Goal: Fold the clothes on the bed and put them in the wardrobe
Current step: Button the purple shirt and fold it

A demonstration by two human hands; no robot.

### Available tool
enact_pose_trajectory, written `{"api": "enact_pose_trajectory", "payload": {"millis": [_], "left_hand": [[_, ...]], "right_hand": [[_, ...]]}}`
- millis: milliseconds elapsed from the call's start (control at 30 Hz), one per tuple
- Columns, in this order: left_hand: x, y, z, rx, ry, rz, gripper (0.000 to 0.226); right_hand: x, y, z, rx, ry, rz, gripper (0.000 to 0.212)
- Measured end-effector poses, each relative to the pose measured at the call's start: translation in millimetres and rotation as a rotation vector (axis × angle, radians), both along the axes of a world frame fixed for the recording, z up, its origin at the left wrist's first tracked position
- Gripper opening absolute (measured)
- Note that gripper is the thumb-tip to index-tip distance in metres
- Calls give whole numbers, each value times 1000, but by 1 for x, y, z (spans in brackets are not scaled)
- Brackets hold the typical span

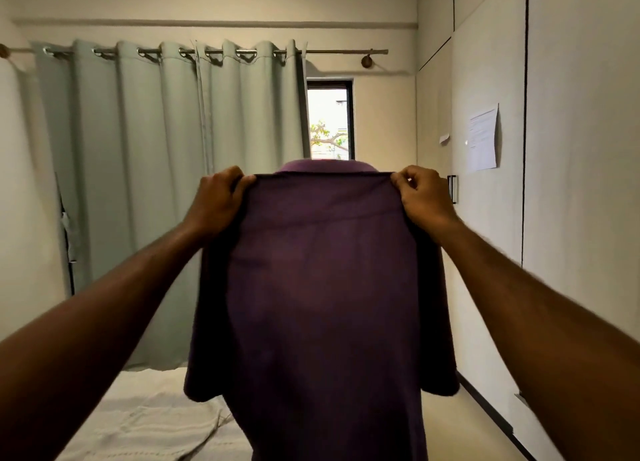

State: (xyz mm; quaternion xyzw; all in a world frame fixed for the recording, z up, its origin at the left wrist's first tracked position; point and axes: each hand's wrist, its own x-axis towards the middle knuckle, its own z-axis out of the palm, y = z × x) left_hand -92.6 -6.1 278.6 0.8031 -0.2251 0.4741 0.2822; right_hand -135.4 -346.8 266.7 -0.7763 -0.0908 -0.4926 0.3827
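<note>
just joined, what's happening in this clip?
A person holds a purple shirt up in the air, the left hand and right hand each pinching a shoulder at the collar line. It hangs full length above the bed, not yet folded. The wardrobe on the right is closed.

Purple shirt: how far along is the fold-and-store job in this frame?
Done: nothing visibly stored; the wardrobe doors look closed. In hand: the left hand and right hand pinch the purple shirt at the shoulders, hanging unfolded above the bed. Left: folding it and putting it away.
</note>
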Motion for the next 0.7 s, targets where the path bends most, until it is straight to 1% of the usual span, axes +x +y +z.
{"api": "enact_pose_trajectory", "payload": {"millis": [33,67,100,167,233,300,333,400,433,500,533,567,633,700], "left_hand": [[-1,9,0,143,-26,41,36],[-3,16,-1,227,-58,56,35],[-4,20,-2,250,-107,47,35],[-6,21,-4,207,-185,11,37],[-10,19,-3,207,-139,9,39],[-9,20,0,173,-54,-18,40],[-8,23,2,152,-3,-32,40],[-7,28,2,191,128,-53,35],[-8,29,2,244,189,-49,30],[-11,26,-2,360,264,-30,23],[-14,24,-4,387,276,-33,23],[-17,23,-5,371,285,-51,24],[-23,28,-3,289,291,-99,20],[-25,40,0,240,317,-139,11]], "right_hand": [[0,-6,-3,-80,-9,-58,29],[-1,-9,-5,-116,-47,-102,32],[-2,-9,-7,-119,-103,-131,34],[-7,-4,-9,-104,-186,-156,35],[-9,-2,-13,-120,-190,-123,35],[-6,-4,-15,-164,-124,-95,33],[-6,-6,-13,-216,-42,-117,30],[-3,-13,-13,-350,141,-245,25],[-1,-15,-13,-372,198,-306,25],[-2,-11,-16,-260,232,-366,24],[-4,-6,-17,-183,209,-364,24],[-5,-3,-20,-112,166,-332,24],[-10,-2,-21,14,63,-139,24],[-21,-12,-22,67,60,81,31]]}}
